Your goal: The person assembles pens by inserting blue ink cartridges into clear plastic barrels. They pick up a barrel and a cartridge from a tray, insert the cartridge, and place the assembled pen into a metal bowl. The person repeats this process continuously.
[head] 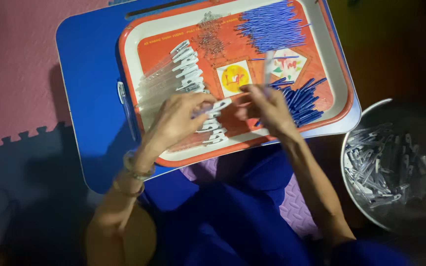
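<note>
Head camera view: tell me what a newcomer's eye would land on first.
The orange and white rectangular plastic tray on the blue lap table stands out first, with heaps of thin blue plastic refill tubes at its top and right and a row of clear pen barrels with white clips on its left. Above it, the left hand and right hand meet over a pen part. At the right sits a round metal bowl full of assembled pens.
</note>
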